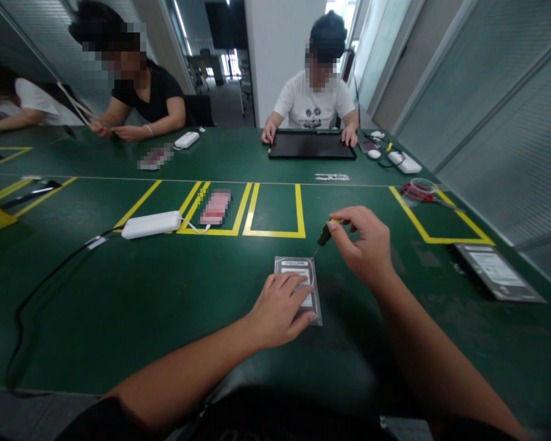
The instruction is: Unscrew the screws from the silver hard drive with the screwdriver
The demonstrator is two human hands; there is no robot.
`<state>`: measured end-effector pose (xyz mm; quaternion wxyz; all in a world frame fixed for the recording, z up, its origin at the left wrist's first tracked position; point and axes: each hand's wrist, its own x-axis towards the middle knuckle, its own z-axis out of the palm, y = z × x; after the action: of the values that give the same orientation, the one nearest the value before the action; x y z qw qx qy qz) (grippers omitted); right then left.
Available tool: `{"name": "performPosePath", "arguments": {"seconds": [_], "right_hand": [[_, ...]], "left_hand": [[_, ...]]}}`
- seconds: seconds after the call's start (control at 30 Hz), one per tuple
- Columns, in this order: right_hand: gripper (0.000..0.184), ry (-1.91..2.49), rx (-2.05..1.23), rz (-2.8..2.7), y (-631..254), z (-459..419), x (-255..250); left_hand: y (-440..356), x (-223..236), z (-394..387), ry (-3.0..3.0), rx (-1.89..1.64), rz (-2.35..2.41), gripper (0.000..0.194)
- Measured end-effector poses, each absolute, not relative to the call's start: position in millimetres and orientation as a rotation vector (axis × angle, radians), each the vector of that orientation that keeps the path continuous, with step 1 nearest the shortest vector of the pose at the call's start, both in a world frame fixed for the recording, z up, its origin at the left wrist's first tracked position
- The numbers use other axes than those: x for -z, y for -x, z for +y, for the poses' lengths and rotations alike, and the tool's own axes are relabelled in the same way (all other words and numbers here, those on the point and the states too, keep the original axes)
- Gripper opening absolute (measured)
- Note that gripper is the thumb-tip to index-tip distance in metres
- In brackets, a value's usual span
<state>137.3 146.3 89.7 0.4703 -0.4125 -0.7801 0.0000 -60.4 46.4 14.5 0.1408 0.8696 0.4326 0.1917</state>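
A hard drive [295, 264] with a white label lies flat on the green table in front of me. My left hand [282, 306] rests across it, fingers spread and partly covering the label. In my right hand [365, 245] is a small screwdriver [324, 235] with a dark green and yellow handle, pinched at its top end between thumb and fingers. The screwdriver tilts down to the left, its thin tip at the drive's far right corner. Whether the tip sits in a screw is too small to tell.
Another drive [498, 272] lies at the right. A white power strip [151, 225] with a black cable is at the left, near a pink phone [216, 207]. Red-handled pliers [417, 193] lie far right. Across the table, a person holds a black panel [312, 146]; others sit left.
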Motion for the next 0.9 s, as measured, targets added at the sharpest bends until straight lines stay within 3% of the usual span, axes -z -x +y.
{"name": "performPosePath", "arguments": {"seconds": [0.13,0.37,0.9], "right_hand": [[0.018,1.007,-0.016,-1.897,-138.0,146.3,-87.3],[0.011,1.016,-0.011,-1.897,-137.5,148.0,-88.3],[0.014,1.006,-0.055,-1.85,-135.9,147.0,-86.2]], "left_hand": [[60.3,-12.4,47.0,-2.513,-0.553,1.247,0.046],[60.8,-11.8,46.7,-2.512,-0.565,1.245,0.046],[57.9,-15.5,46.0,-2.493,-0.555,1.269,0.045]]}}
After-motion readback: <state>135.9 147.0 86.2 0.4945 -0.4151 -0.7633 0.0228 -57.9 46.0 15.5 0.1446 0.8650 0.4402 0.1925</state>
